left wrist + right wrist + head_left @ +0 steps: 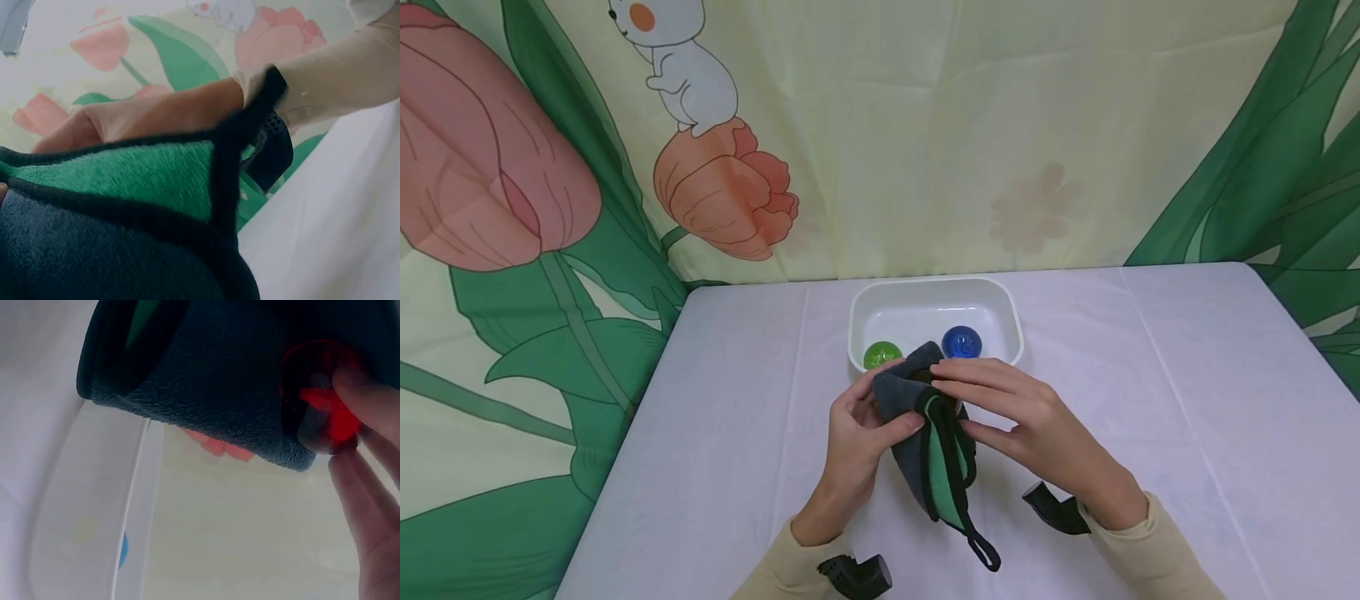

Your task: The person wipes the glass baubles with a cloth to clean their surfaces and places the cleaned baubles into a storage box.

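Note:
My left hand [853, 442] grips a folded cloth [943, 467], thumb on its near side and fingers behind it. The cloth is dark blue-grey on one face and green on the other, with black edging and a loop dangling at its lower corner. Between the thumb and fingertips of my right hand [1026, 408] is a clear red ball [337, 422], held against the dark face of the cloth. That ball shows plainly in the right wrist view; cloth and fingers mostly hide it from the head view. In the left wrist view the cloth's green face [137, 178] gapes between its black borders.
Just beyond the hands stands a white tray [853, 321] with a green ball [882, 355] at its near left and a blue ball [961, 342] at its near right. A white cloth covers the table [737, 417]. Behind it hangs a printed curtain [880, 133].

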{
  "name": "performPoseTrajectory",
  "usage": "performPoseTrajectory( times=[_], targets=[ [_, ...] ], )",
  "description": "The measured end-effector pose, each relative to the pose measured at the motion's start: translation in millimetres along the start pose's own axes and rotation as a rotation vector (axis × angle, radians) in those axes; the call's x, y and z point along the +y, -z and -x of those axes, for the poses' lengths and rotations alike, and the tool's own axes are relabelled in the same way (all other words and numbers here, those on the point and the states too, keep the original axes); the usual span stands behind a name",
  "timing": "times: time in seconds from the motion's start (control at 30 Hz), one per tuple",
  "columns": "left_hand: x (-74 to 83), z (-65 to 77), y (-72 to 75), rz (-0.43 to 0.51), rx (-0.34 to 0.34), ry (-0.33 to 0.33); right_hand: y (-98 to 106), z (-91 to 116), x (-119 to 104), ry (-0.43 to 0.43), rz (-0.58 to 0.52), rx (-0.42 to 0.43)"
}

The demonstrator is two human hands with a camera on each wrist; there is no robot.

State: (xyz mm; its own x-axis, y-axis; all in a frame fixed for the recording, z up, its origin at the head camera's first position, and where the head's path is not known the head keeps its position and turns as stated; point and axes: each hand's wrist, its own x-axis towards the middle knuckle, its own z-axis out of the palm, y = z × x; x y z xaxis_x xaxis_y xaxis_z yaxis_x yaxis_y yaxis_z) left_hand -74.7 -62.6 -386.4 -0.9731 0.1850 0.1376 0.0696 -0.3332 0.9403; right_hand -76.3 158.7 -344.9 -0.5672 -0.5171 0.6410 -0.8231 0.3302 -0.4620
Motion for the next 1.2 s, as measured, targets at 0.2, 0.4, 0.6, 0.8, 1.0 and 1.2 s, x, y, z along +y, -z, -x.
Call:
performPoseTrajectory(
  times=[0.2, 0.4, 0.6, 0.8, 1.0, 1.2],
  targets=[
    [0.3, 0.0, -0.1, 0.01, -0.025, -0.011, -0.5, 1.7, -0.8, -0.042, 0.003, 0.012],
    [0.0, -0.4, 0.1, 0.018, -0.049, -0.036, -4.6, 4.2, -2.7, -0.23, -0.092, 0.072],
    [-0.9, -0.5, 0.1, -0.002, -0.033, -0.042, -5.0, 2.6, -2.8, -0.211, -0.102, 0.076],
    [-1.0, 0.0, 1.8, -0.013, -0.007, -0.024, 0.5, 2.2, -1.8, -0.187, -0.07, -0.027],
    [-3.5, -0.1, 2.8, -0.005, -0.019, -0.012, -3.7, 2.6, 2.7, -0.057, -0.046, -0.066],
    [-3.3, -1.1, 2.9, -0.008, -0.037, -0.031, -7.1, 3.3, -0.8, -0.188, -0.086, -0.009]
  ],
)
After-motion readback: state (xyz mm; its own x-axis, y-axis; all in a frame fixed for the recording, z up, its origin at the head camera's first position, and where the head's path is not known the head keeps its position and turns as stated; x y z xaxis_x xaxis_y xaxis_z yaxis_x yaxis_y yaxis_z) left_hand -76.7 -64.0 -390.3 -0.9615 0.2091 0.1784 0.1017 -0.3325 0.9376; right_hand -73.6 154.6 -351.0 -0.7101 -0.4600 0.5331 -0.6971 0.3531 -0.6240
